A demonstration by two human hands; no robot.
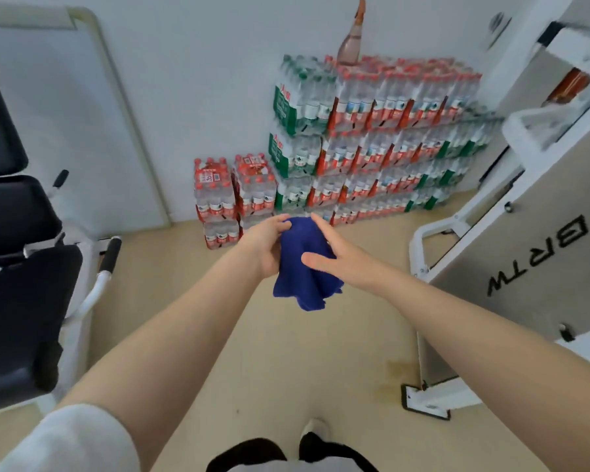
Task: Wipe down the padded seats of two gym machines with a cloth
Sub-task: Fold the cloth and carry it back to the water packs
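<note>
A dark blue cloth (pixel 305 277) hangs bunched in front of me at chest height. My left hand (pixel 264 245) grips its upper left side, fingers curled over the top. My right hand (pixel 334 257) lies against the cloth's right side with fingers straight and spread, thumb pointing left across the fabric. At the left edge stands a gym machine with a black padded seat (pixel 24 301) and black back pads (pixel 11 209) on a white frame. A second white machine (pixel 532 212) with a lettered weight-stack cover stands at the right; its seat is out of view.
Shrink-wrapped packs of water bottles (pixel 372 141) are stacked against the far wall, with a low stack (pixel 232 195) in front. A tall bottle (pixel 351 39) stands on top. A whiteboard (pixel 65 124) leans on the wall at left. Beige floor (pixel 286 369) lies between the machines.
</note>
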